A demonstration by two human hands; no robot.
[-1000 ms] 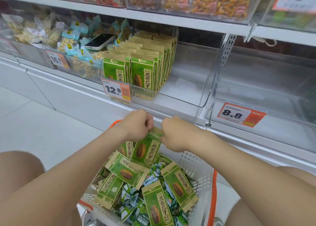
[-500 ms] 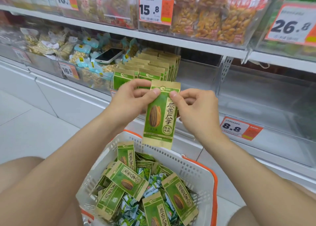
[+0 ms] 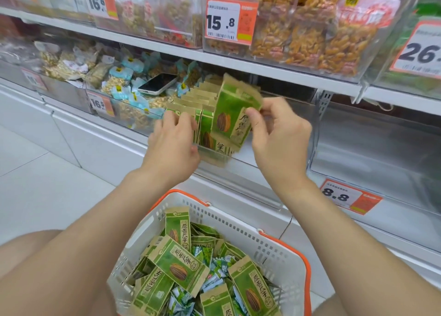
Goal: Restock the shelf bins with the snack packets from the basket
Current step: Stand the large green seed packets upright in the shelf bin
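A white basket (image 3: 241, 222) with an orange rim stands nearest, low between the 2 forearms. In it lie many green seed packets (image 3: 180, 266) in a loose heap, mixed with smaller green-and-white sachets (image 3: 216, 276).

Both arms are stretched forward and up, over the basket, to the lower shelf. The left hand (image 3: 173, 143) is at the front of the row of packets (image 3: 202, 100), which stand upright in a clear bin (image 3: 248, 165). Its fingers are bent over the front packets and its thumb lies lower, beside them. I cannot tell if it grips them or only presses on them. The right hand (image 3: 282, 136) pinches 1 held packet (image 3: 230, 115) at the right edge, between the thumb and the bent fingers. This one is tilted and a little blurred, just above the front of the row and touching it or nearly so.

Farther left, a phone (image 3: 158, 83) lies on top of mixed snack bags (image 3: 95, 69), above a price tag (image 3: 100, 104) that reads 16.5. To the right is a second clear bin (image 3: 381, 153) with a tag (image 3: 343, 197) reading 8.8. On the upper shelf, a label (image 3: 226, 20) shows 15.8.
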